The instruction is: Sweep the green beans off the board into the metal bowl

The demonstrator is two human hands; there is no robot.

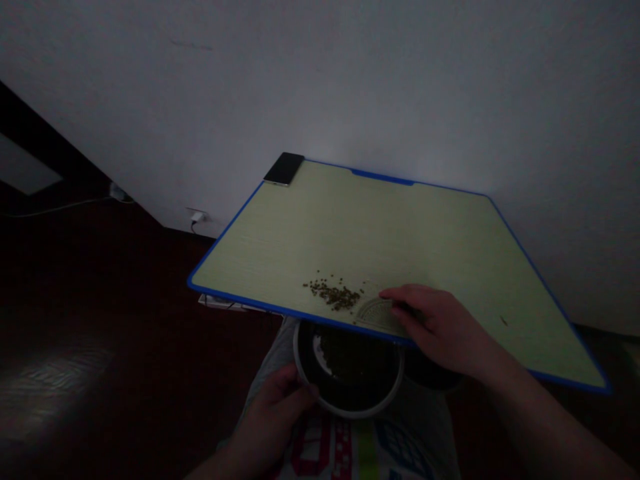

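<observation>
Green tabletop [400, 227], small brown grains [336, 295] piled at near edge

Left hand [280, 407] clamped on rim of dark bowl [345, 402], below table edge; hands apart. Right hand [440, 327] fingers bent, next to half-round ribbed shape [374, 313] right of grains, can't tell if gripping it. Phone [284, 168] at far left corner

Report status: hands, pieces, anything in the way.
Left hand gripping bowl. Right hand beside brown pieces, scattered on table. Phone at far corner, well away.

Pale wall [320, 80] (faintly marked), dark floor [120, 320] — dimly lit
</observation>
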